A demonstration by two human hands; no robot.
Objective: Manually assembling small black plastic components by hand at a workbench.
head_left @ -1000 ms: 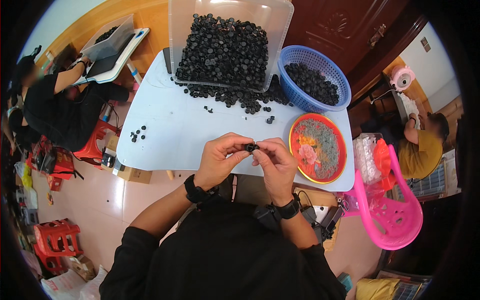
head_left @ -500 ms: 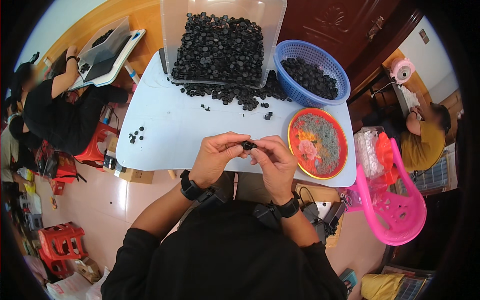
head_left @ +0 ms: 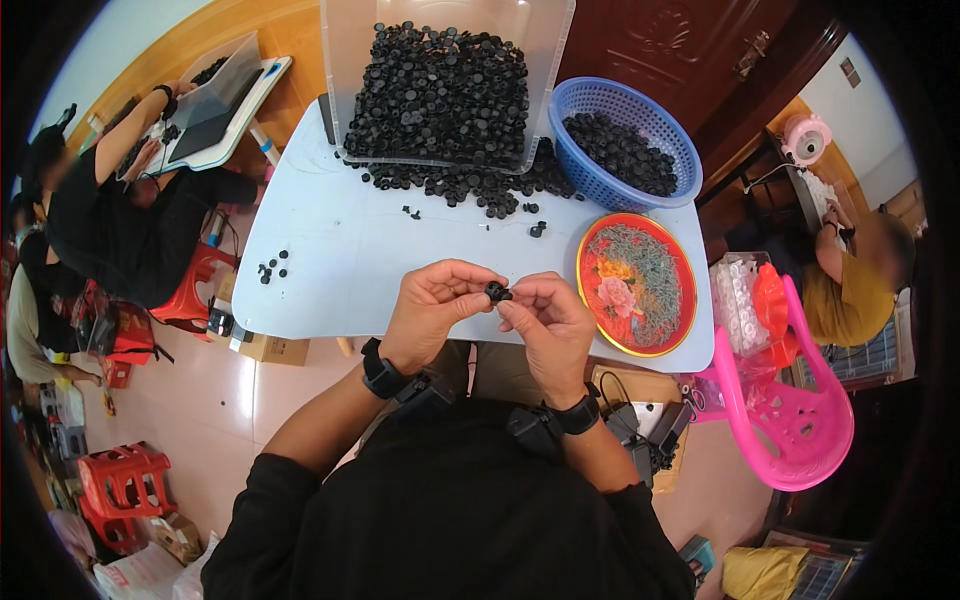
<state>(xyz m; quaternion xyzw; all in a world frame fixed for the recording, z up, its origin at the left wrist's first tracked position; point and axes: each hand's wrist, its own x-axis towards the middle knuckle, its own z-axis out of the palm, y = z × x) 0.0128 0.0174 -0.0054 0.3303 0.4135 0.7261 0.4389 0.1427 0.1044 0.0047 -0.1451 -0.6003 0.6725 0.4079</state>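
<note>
Above the near edge of the white table (head_left: pixel 340 290), my two hands meet at a small round black plastic part (head_left: pixel 496 291). My left hand (head_left: pixel 437 305) pinches it between thumb and fingers. From the other side, my right hand (head_left: pixel 548 318) grips it with thumb and forefinger; whether a second small piece sits in those fingertips is too small to tell. Beyond my hands, many similar black parts (head_left: pixel 480 188) lie heaped below a tipped clear plastic bin (head_left: pixel 545 60). To the right of my hands rests a red round tray (head_left: pixel 690 300) holding thin grey metal pieces.
A blue basket (head_left: pixel 585 180) of black parts stands at the table's back right. Several loose black parts (head_left: pixel 270 268) lie at the left. A pink plastic chair (head_left: pixel 800 440) is on the right. People work at the left (head_left: pixel 100 220) and right (head_left: pixel 850 290); red stools (head_left: pixel 125 480) stand lower left.
My hands stay nearly in place, and the black part has turned slightly between my fingertips. The person at the left has moved an arm; the one at the right has shifted.
</note>
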